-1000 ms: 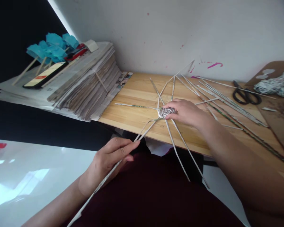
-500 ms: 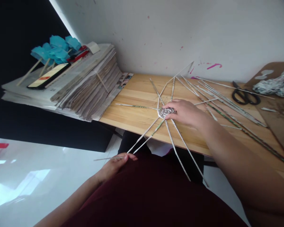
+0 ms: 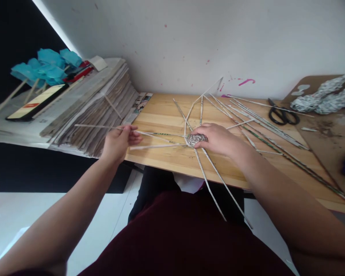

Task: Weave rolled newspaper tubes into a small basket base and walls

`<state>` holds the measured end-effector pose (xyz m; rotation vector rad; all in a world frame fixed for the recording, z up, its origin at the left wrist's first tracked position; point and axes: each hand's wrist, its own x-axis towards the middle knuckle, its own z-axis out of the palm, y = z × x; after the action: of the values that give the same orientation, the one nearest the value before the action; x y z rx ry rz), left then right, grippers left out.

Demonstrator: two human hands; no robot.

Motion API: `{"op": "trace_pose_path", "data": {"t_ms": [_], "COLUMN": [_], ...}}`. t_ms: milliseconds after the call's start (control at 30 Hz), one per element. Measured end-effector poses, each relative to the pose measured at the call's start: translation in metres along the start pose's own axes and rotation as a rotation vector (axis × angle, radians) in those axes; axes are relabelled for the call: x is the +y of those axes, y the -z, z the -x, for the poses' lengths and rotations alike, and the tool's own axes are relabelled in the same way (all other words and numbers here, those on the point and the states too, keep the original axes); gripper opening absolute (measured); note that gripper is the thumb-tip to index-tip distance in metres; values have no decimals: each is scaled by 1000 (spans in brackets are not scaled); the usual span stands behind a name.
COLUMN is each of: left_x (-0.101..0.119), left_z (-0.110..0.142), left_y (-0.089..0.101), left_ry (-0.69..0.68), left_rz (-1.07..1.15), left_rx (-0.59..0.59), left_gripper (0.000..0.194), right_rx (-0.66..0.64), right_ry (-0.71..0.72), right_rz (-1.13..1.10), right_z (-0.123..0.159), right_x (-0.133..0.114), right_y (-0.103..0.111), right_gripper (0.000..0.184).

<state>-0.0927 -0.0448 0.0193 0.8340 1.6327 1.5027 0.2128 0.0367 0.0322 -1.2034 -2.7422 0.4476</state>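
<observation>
A small round woven base (image 3: 196,140) of rolled paper lies on the wooden table (image 3: 158,111). Several paper strips spread out from it like spokes, two of them hanging over the front edge. My right hand (image 3: 212,138) grips the base at its right side, thumb in front and fingers behind, hiding part of it. To the left, my left hand (image 3: 122,138) pinches a thin rolled paper strip (image 3: 94,126) whose free end sticks out leftward past the hand. Another pale strip (image 3: 158,146) runs leftward from the base, just below this hand, slightly blurred.
At left, a tall stack of newspapers (image 3: 103,101) bears a phone (image 3: 37,102) and blue paper flowers (image 3: 50,63). Loose paper sticks (image 3: 276,124), black scissors (image 3: 283,114), a brown board (image 3: 324,134) and a bundle of twisted paper (image 3: 319,97) lie at right.
My left hand has moved from below the table's front edge up and left beside the newspaper stack, swinging the strip with it. My right hand stays on the base. The view has shifted slightly.
</observation>
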Motion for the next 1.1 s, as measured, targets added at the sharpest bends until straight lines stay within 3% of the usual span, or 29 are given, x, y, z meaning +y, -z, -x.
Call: {"op": "trace_pose_path", "data": {"t_ms": [67, 167, 267, 367, 533, 667, 800, 900, 1033, 1100], "left_x": [1, -2, -8, -10, -6, 0, 2, 0, -6, -9], "left_z": [-16, -14, 6, 17, 7, 2, 5, 5, -2, -6], "left_y": [-26, -55, -70, -75, -81, -84, -85, -89, -99, -103], "left_ry": [31, 168, 282, 150, -224, -460, -564, -605, -806, -893], "left_rz": [109, 181, -39, -332, -762, -847, -905, -992, -1168, -1210], "left_rx": [-9, -260, -641, -805, -742, -818, -885, -812, -693, -696], "left_gripper": [23, 22, 31, 42, 29, 16, 19, 10, 12, 14], "right_rx": [10, 23, 27, 31, 25, 53, 60, 44, 37, 41], "right_ry": [0, 10, 38, 53, 79, 84, 60, 55, 46, 56], "right_rz": [-7, -21, -26, -35, -51, -68, -59, -53, -39, -41], "right_z": [0, -1, -1, -1, 0, 1, 2, 2, 2, 2], "right_x": [1, 4, 6, 7, 11, 13, 10, 9, 9, 9], "right_y": [-2, -5, -7, -7, -8, -10, -9, -8, -7, -7], "right_gripper": [41, 42, 41, 40, 33, 34, 26, 27, 38, 38]}}
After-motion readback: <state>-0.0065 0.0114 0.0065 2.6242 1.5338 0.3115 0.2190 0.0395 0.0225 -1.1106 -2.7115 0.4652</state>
